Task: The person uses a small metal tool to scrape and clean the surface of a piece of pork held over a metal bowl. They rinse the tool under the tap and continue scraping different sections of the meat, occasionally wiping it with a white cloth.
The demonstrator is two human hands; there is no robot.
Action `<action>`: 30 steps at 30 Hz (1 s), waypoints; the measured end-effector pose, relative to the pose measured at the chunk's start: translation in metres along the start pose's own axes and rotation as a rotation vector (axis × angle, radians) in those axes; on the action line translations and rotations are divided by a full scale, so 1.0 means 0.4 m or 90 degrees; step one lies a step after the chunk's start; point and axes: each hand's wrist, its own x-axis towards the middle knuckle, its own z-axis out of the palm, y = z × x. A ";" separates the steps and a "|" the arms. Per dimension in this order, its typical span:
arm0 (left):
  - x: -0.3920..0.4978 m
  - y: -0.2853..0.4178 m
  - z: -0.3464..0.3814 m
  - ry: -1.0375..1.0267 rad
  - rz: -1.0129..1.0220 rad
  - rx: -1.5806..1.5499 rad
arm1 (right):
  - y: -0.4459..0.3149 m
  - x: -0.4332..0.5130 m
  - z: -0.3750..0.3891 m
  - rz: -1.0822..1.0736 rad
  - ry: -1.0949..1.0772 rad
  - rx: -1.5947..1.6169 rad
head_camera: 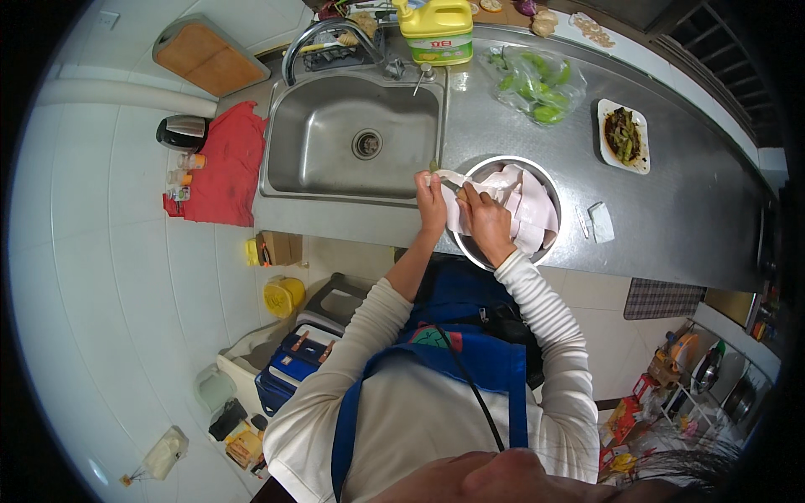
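Observation:
A round metal bowl [551,254] with a pale rim stands on the steel counter, beside the sink's right edge. Pale pink, sheet-like pieces, perhaps raw skin or meat, fill it [534,210]. My left hand [431,204] grips the end of one pale strip at the bowl's left side; a small greenish-brown tip shows above its fingers. Over the bowl, my right hand [485,217] holds a wooden or tan handle [463,193], its fingers bent around it. A thin dark part, possibly a blade, runs from there towards my left hand. Exactly what tool this is cannot be told.
Left of the bowl is a steel sink [352,195] with a curved faucet [333,25]. Behind stand a yellow detergent jug [437,31] and a plastic bag of green peppers [541,85]. A plate of cooked food [624,138] and a small white packet [602,222] lie to the right.

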 end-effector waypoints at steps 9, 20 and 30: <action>0.021 0.022 -0.021 0.053 0.038 0.099 | -0.003 -0.031 -0.063 0.017 -0.026 0.047; 0.018 0.053 -0.047 0.011 0.112 0.184 | -0.010 -0.001 -0.073 -0.017 -0.016 0.044; -0.001 0.049 -0.049 0.004 0.163 0.201 | -0.011 0.015 -0.067 0.034 -0.072 0.086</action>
